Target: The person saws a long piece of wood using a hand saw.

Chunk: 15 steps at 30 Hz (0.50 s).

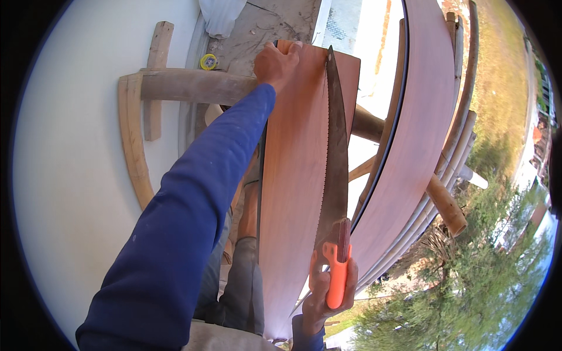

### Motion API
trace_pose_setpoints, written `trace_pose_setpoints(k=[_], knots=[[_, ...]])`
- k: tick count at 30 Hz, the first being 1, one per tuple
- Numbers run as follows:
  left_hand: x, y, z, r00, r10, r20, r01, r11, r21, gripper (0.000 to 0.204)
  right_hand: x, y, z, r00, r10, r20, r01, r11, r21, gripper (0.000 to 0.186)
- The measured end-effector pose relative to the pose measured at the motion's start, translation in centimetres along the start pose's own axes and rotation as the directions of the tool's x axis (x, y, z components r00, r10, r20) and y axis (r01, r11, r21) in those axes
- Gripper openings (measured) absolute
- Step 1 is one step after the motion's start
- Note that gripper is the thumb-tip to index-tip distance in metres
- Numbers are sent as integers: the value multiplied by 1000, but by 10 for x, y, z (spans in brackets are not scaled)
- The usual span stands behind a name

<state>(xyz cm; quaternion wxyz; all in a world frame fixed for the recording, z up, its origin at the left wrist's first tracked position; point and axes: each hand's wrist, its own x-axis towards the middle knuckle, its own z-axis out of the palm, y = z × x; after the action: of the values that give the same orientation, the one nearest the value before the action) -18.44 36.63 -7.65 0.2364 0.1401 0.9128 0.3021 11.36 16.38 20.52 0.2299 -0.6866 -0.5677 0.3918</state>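
A long reddish-brown wooden plank (293, 193) runs away from me across a wooden support. My left hand (278, 63) grips its far end at the left corner, with the fingers bent over the edge. In my right hand (325, 295) is the orange handle of a handsaw (336, 146), held low at the near right. The toothed blade points away from me and lies over the plank's right part, teeth facing left. Its tip reaches close to the plank's far edge. Whether the teeth touch the wood I cannot tell.
A wooden trestle (193, 86) stands under the plank, beside a white wall (76, 152). To the right lies a second reddish-brown plank (421, 117), with bamboo poles (465, 126) beyond it. A yellow tape roll (208, 61) is near the wall. Grass and a bushy tree (451, 292) are outside.
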Motion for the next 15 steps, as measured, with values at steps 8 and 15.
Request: trace_pose_setpoints(k=[8, 15], knots=[[12, -2, -2, 999, 37, -27, -37, 999, 24, 80, 17, -7, 10, 981, -132, 142, 138, 990, -29, 54], [2, -5, -5, 1000, 3, 7, -3, 1000, 3, 79, 88, 9, 67, 987, -138, 81, 131, 988, 87, 46]])
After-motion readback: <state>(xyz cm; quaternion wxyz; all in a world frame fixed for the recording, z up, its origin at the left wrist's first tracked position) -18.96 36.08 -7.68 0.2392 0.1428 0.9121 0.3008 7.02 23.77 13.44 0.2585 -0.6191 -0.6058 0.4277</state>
